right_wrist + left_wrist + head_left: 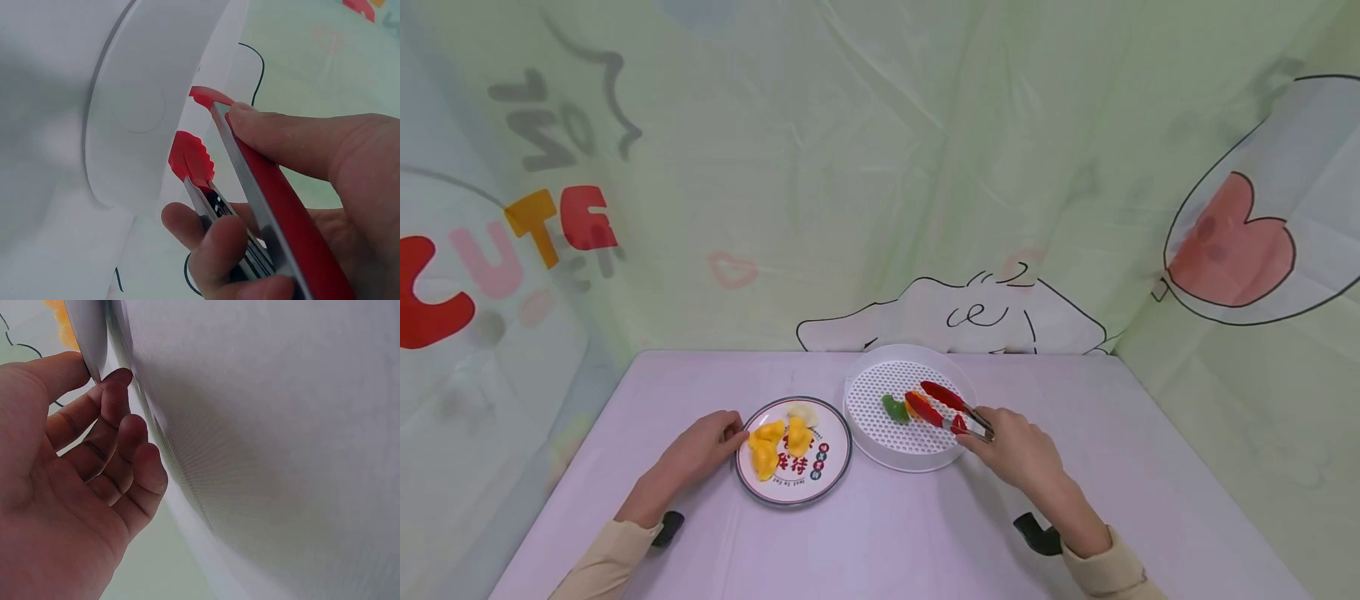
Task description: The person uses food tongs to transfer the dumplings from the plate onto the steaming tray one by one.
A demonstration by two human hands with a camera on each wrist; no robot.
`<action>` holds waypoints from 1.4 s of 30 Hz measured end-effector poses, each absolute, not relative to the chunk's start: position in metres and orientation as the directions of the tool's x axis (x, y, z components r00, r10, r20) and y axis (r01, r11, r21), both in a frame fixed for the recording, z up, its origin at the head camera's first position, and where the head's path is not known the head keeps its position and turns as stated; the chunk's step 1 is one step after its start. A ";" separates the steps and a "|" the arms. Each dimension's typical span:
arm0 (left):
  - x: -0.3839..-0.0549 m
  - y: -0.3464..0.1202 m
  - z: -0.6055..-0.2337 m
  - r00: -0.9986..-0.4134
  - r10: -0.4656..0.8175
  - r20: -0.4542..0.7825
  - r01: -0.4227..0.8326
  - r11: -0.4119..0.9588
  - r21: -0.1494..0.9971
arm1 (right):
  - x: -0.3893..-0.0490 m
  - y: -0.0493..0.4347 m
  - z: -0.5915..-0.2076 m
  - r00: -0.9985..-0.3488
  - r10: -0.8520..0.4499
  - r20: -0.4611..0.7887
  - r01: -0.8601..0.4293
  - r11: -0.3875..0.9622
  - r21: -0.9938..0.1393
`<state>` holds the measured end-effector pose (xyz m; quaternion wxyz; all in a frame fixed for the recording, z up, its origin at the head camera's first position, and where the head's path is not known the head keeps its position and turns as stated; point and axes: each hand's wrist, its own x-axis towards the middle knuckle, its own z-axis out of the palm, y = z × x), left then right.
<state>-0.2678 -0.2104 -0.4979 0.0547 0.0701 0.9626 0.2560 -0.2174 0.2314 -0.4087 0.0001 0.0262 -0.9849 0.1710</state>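
My left hand pinches the left rim of a round white plate between thumb and index finger, the other fingers loosely curled, as the left wrist view shows. Several yellow dumpling-shaped pieces and a pale one lie on the plate. Red-tipped tongs are in my right hand, their arms spread apart over a white perforated steamer tray. In that tray lie a green piece and an orange-yellow piece, the latter partly hidden by the tongs. A small red piece shows beside the tongs.
Plate and steamer tray stand side by side on a pale table, the tray farther back. A printed curtain hangs behind and at both sides. Dark straps show near the wrists.
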 end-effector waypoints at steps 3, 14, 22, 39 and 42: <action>-0.268 -0.210 -0.498 -0.984 0.164 -0.070 0.107 0.859 0.501 | -0.216 0.230 -0.407 -0.999 -0.036 0.017 -0.040 0.947 -0.317; -0.266 -0.210 -0.499 -0.985 0.153 -0.081 0.092 0.859 0.503 | -0.208 0.207 -0.404 -0.998 -0.030 0.061 -0.048 0.944 -0.326; -0.268 -0.210 -0.499 -0.984 0.160 -0.080 0.099 0.859 0.503 | -0.202 0.189 -0.399 -0.996 -0.072 0.059 -0.088 0.937 -0.338; -0.271 -0.211 -0.501 -0.983 0.152 -0.099 0.081 0.855 0.511 | -0.183 0.132 -0.415 -0.970 -0.232 0.070 -0.241 0.887 -0.394; -0.272 -0.211 -0.501 -0.984 0.149 -0.098 0.079 0.856 0.511 | -0.180 0.125 -0.424 -0.960 -0.271 0.070 -0.276 0.876 -0.394</action>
